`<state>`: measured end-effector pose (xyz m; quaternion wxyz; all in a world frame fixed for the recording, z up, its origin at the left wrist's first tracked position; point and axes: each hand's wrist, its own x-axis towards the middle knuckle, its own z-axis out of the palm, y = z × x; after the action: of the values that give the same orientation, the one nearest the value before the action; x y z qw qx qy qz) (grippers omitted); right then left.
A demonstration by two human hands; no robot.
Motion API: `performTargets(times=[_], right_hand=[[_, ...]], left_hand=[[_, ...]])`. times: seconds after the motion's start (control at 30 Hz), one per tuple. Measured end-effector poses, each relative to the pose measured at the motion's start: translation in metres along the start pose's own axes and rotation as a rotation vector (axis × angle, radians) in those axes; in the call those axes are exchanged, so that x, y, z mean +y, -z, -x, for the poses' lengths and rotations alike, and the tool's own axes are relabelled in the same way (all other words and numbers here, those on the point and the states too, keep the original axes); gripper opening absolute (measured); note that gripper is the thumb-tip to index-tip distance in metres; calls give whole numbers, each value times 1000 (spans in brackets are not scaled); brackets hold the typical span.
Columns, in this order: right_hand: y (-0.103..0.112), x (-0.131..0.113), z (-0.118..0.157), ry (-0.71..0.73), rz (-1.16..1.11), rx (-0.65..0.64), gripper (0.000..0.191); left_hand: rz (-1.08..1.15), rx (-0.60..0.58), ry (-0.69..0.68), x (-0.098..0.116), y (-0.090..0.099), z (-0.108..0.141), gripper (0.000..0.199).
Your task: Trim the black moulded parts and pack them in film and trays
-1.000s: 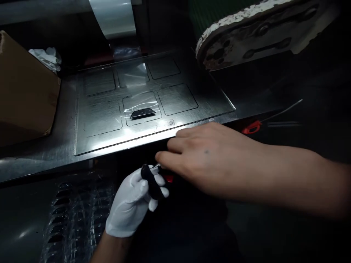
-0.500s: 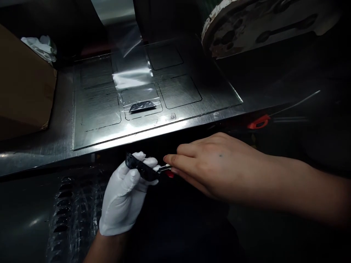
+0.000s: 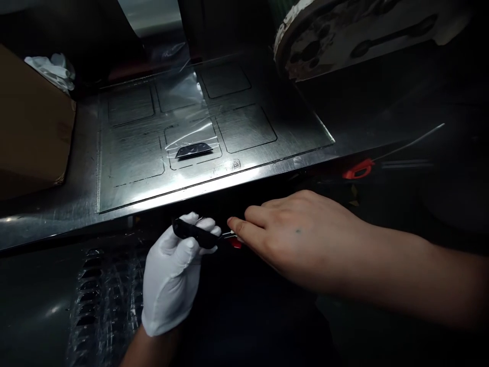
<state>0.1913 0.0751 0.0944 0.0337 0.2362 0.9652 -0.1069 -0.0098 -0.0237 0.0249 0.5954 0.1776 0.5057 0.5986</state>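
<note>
My left hand (image 3: pixel 170 283), in a white glove, grips a small, dark, elongated part (image 3: pixel 196 234) between thumb and fingers, below the table edge. My bare right hand (image 3: pixel 294 237) is closed on a slim tool (image 3: pixel 228 235); a short pale tip shows, and the rest is hidden in my fingers. That tip meets or nearly meets the right end of the part; I cannot tell which. A bit of red (image 3: pixel 237 243) shows just under my right fingertips. Above the hands, a similar dark part (image 3: pixel 194 149) lies under clear film (image 3: pixel 183 94) on the table.
The metal table (image 3: pixel 86 204) bears a clear sheet (image 3: pixel 126 176) marked with rounded outlines. At left stands a cardboard box (image 3: pixel 34 127) near white cloth (image 3: pixel 51 70). A large round machine part (image 3: pixel 324 46) overhangs the back right. Several wrapped dark parts (image 3: pixel 89 285) lie lower left; a red-handled tool (image 3: pixel 359 169) sits right.
The dark part in my left hand has turned, so its face looks flatter and less of its inner side shows. The camera view has shifted slightly. Both grips stay the same.
</note>
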Motion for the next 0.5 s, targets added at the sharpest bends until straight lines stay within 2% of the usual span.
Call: performTargets(times=[0.13,0.27,0.37,0.5], right_hand=[[0,-9,0,-22,-7,42,21],[2,-2,2,-52,-21,66,27],[-2,35,0,-186,-23,186,35],[-21,115,-16,-428,48,427,40]], left_hand=[[-91,122,-133,-5,-9,4,29],[-71,133,-150,-7,-10,3,29],[-14,117,-94,-5,-9,0,27],[37,80,-2,-3,-12,-6,26]])
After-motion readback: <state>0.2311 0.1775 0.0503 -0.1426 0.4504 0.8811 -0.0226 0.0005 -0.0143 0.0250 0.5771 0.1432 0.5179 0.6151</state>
